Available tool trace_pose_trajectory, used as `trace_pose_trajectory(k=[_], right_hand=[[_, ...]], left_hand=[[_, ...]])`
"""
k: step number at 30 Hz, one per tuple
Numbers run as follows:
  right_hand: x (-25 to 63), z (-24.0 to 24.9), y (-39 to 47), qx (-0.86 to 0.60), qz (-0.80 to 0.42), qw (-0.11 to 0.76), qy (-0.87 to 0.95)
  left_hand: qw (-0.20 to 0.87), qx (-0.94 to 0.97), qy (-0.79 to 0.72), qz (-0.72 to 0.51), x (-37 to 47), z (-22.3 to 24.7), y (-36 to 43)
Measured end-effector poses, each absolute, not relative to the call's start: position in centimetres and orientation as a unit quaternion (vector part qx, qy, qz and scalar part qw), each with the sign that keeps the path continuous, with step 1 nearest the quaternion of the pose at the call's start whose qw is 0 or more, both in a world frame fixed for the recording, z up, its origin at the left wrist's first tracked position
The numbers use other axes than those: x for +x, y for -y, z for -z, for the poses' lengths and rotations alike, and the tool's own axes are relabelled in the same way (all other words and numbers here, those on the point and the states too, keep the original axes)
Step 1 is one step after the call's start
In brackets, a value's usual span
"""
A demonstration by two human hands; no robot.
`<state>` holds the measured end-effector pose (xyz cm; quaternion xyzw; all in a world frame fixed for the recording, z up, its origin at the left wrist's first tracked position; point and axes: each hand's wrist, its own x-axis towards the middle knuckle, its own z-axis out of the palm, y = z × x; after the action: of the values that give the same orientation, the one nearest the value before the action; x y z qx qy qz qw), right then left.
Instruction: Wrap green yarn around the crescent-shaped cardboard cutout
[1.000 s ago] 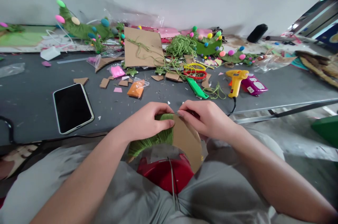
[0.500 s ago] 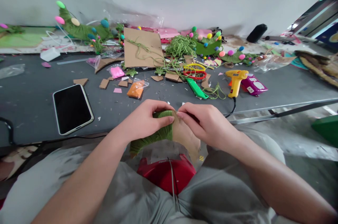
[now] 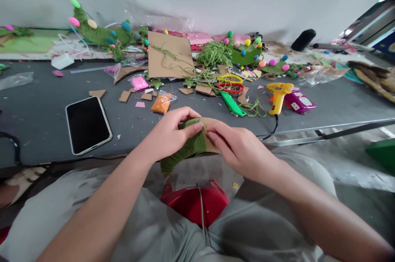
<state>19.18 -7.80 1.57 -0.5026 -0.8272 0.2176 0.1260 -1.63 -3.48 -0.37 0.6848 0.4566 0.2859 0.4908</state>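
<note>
A curved cardboard piece [image 3: 211,145], its left part wrapped in green yarn [image 3: 188,146], is held over the table's front edge. My left hand [image 3: 177,132] pinches the wrapped part, thumb in front and fingers over the top. Close to its right, my right hand [image 3: 236,142] has thumb and forefinger pressed together on a thin strand of the yarn at the edge of the wrapping. Much of the bare cardboard is hidden behind my right hand.
On the grey table [image 3: 185,103] lie a phone [image 3: 88,125], an orange packet [image 3: 161,103], a green cutter [image 3: 232,104], scissors [image 3: 230,84] and a yellow glue gun [image 3: 279,95]. Behind them are a cardboard sheet [image 3: 169,54], a yarn pile [image 3: 215,54] and decorated green crescents [image 3: 95,33].
The cardboard piece has tilted and risen slightly, and less bare cardboard shows. My right hand has moved a little left and down, across the front of the piece. The whole view has shifted slightly.
</note>
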Motion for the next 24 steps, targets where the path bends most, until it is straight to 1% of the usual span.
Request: trace_pose_trajectory(k=[3, 6, 9, 16, 21, 24], right_hand=[[19.1, -1.5, 8.3, -0.522, -0.203, 0.111, 0.821], [19.0, -1.2, 8.6, -0.526, -0.215, 0.094, 0.817], [19.1, -0.9, 8.5, -0.526, -0.235, 0.11, 0.81], [19.4, -0.3, 8.4, -0.524, -0.299, 0.203, 0.771], [19.3, 0.0, 8.6, -0.509, -0.308, 0.203, 0.777], [19.3, 0.3, 8.7, -0.505, -0.292, 0.208, 0.785]], left_hand=[[0.468, 0.642, -0.497, -0.35, -1.6, 0.3, 3.3], [0.476, 0.566, -0.506, -0.444, -1.7, 0.7, 3.1], [0.495, 0.503, -0.493, -0.508, -1.8, 1.0, 3.0], [0.505, 0.47, -0.496, -0.528, -1.9, 0.0, 3.3], [0.484, 0.466, -0.489, -0.556, -1.5, 0.4, 3.2], [0.483, 0.457, -0.488, -0.566, -1.3, 0.5, 3.2]])
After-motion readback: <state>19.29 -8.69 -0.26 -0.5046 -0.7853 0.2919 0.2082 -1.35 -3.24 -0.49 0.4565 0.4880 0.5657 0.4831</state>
